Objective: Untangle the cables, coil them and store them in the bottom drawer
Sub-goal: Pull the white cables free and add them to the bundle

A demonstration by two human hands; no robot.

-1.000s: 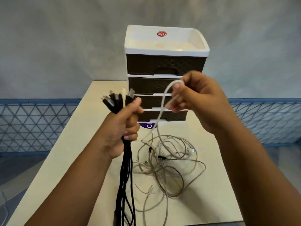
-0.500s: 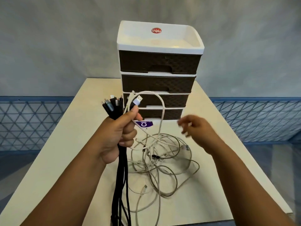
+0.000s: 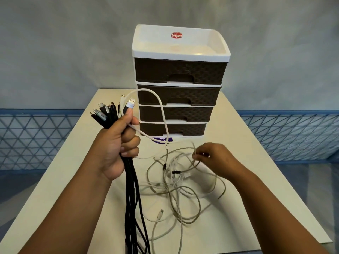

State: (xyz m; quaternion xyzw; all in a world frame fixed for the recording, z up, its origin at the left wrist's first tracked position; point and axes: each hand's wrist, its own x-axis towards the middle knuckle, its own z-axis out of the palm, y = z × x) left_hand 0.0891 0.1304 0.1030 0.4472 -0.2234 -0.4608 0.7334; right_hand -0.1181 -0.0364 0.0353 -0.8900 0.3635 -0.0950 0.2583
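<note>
Beige bench (image 3: 60, 180), drawer unit (image 3: 180, 85) at twelve o'clock. My left hand (image 3: 117, 145) clenches black cables (image 3: 133, 202); my right hand (image 3: 214, 158) pinches the white tangle (image 3: 176, 184) centre. Tugging may tighten knots.

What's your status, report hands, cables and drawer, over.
Left hand grips black cable bundle plus one white lead. Right hand pinching a strand in the white tangle on the table. Bottom drawer closed. Nothing coiled yet.
</note>
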